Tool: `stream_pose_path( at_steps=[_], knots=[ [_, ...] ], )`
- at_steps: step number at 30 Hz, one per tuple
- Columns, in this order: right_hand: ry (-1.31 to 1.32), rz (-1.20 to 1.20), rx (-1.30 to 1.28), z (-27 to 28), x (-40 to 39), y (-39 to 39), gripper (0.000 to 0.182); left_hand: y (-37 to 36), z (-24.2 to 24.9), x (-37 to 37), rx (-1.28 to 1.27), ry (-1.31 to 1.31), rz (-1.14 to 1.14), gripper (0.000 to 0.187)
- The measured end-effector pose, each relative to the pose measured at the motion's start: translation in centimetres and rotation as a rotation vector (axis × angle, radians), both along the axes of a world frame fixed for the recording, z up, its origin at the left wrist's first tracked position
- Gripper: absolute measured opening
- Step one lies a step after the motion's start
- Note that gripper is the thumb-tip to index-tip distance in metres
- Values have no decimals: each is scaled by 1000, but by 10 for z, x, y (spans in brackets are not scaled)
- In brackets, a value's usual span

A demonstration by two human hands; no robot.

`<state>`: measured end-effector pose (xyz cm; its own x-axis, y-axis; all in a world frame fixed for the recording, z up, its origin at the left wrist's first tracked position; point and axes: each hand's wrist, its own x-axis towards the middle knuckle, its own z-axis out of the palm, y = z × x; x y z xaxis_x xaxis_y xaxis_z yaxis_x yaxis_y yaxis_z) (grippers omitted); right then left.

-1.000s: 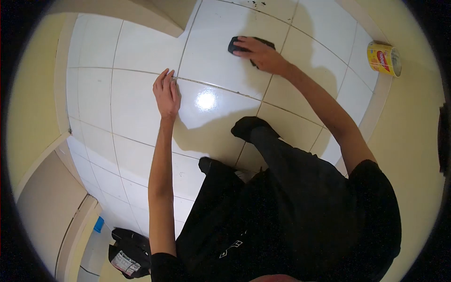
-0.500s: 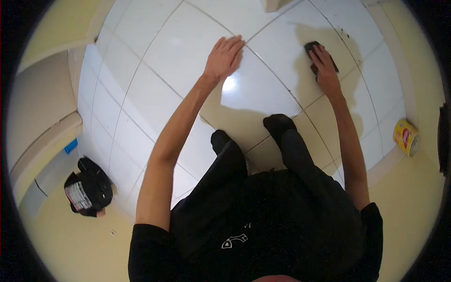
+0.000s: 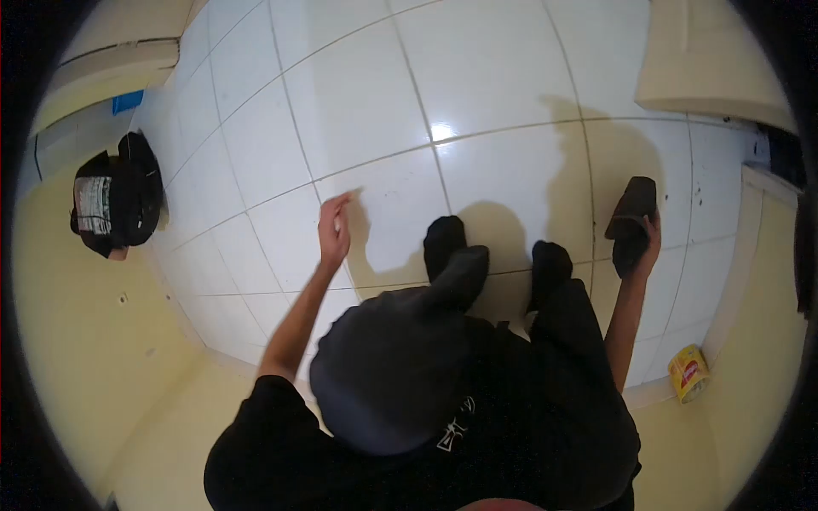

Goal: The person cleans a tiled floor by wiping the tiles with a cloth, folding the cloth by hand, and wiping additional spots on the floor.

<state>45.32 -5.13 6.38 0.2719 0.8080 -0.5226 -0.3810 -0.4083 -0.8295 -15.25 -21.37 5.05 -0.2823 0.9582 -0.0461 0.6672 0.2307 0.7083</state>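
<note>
My right hand (image 3: 649,245) grips a dark folded cloth (image 3: 635,200) at the right. It hangs in the hand, a flap folded down on its near side, and its shadow falls on the tiles. To the left, my left hand (image 3: 335,228) is held above the white tiled floor (image 3: 503,68), empty, with its fingers loosely bent and apart from the thumb. Between the hands are my feet in black socks (image 3: 445,243) and my raised knee in dark trousers.
A black bag-like object with a white printed label (image 3: 94,204) lies at the left by the wall. A yellow can (image 3: 688,373) stands at the lower right near the wall. Beige furniture (image 3: 716,64) juts in at the upper right, and a blue item (image 3: 128,102) shows at the upper left.
My left hand has come off the floor and drawn back toward me. The right hand has lifted the cloth from the tiles. The view has turned and my left knee has risen.
</note>
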Motion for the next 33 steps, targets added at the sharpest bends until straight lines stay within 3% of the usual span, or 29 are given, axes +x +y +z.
stream_pose_path(
  at_steps=[2,5,7,8,11,14,18,20,22,24,26,27,28,30,31,33],
  knots=[
    [128,81,-5,-32,5,-7,37,-70,-8,-10,65,88,332,31],
    [380,165,-145,-58,-38,5,33,-170,-31,-18,-5,429,502,43],
    [111,238,-168,-41,-99,22,39,-201,-34,6,-38,379,563,54],
    [169,330,-251,-31,-120,36,40,-219,-51,13,-47,349,535,56],
    [341,581,-401,-1,-179,78,41,-203,-46,50,-143,371,657,53],
    [395,637,-454,84,-263,113,39,-195,-45,52,-100,320,744,53],
    [326,888,-286,95,-342,157,39,-197,-44,49,-95,324,727,51],
    [-114,1096,-21,124,-403,160,37,-202,-52,49,-22,327,712,49],
    [-623,1474,339,141,-459,171,33,-203,-54,50,44,294,741,47],
    [-905,1359,1089,118,-507,166,29,-197,-45,51,-29,402,724,48],
    [-1048,1369,1277,133,-550,156,25,-197,-45,49,31,348,756,44],
    [-980,1440,1255,145,-567,154,23,-199,-48,47,57,322,771,42],
    [-900,1515,1225,154,-583,149,21,-210,-62,41,174,131,866,40],
    [-776,1511,1326,156,-617,141,23,-223,-102,15,417,-263,1030,37],
    [-778,1466,1429,155,-632,138,21,-210,-98,-3,490,-281,1079,33],
    [-715,1441,1539,163,-654,124,18,-137,-15,-28,424,-260,1068,33]
  ],
)
